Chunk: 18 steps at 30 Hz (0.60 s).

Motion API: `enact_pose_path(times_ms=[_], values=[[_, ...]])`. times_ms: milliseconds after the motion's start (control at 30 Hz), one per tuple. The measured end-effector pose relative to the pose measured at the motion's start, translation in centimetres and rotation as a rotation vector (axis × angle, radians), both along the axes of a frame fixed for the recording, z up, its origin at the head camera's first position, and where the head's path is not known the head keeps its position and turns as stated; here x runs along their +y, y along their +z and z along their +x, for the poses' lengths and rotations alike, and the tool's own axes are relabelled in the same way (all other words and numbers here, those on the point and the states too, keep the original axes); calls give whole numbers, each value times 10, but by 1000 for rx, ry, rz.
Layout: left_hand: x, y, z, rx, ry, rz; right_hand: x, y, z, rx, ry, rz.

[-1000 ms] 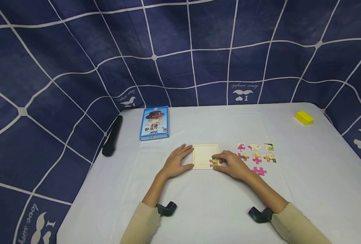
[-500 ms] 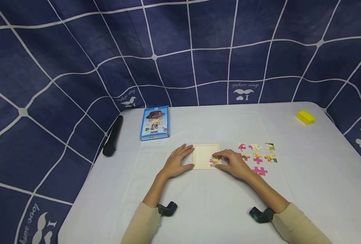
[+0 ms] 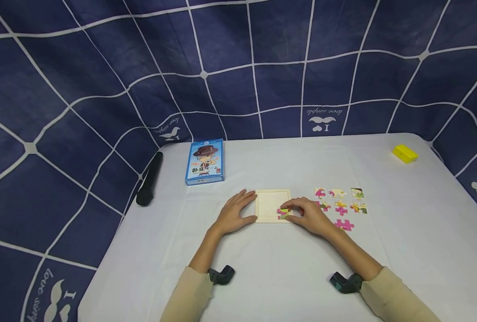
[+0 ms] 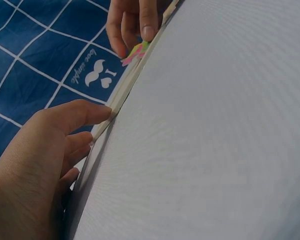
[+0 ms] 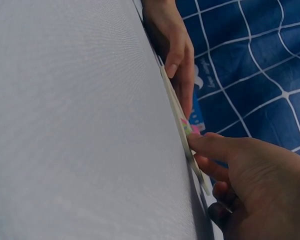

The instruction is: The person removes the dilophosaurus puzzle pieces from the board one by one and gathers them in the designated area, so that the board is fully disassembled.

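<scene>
A square, pale wooden puzzle frame (image 3: 267,205) lies on the white table. My left hand (image 3: 233,213) touches its left edge, the thumb near the lower corner and the fingertips near the upper one. My right hand (image 3: 308,215) pinches a pink and green puzzle piece (image 3: 282,213) between thumb and fingers at the frame's lower right corner. In the left wrist view that piece (image 4: 135,54) appears tilted above the rim. Right of the frame lie several loose puzzle pieces (image 3: 341,208) in rows; my right hand partly hides some of them.
A blue card-game box (image 3: 204,162) stands behind and left of the frame. A black, rod-like object (image 3: 149,180) lies along the table's left edge. Toward the back right corner sits a small yellow block (image 3: 405,154). A dark blue checked cloth (image 3: 278,85) hangs behind the table.
My right fingers have shifted slightly around the pink and green piece, which stays at the frame's lower right corner. The left hand keeps its place on the frame.
</scene>
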State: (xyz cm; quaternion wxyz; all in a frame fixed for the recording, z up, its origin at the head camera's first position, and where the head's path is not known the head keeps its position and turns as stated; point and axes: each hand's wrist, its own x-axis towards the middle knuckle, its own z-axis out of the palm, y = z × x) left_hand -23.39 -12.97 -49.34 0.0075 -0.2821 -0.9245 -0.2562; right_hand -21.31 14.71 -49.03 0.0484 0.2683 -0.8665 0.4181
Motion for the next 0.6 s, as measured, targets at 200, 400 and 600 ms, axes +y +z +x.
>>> enact_pose_path(times_ms=[200, 400, 600], values=[[-1, -1, 0, 1, 0, 1, 0, 2, 1, -25, -10, -4], [-1, -2, -1, 0, 3, -8, 0, 2, 0, -78, -42, -27], [-1, -3, -2, -1, 8, -16, 0, 3, 0, -161, -62, -72]])
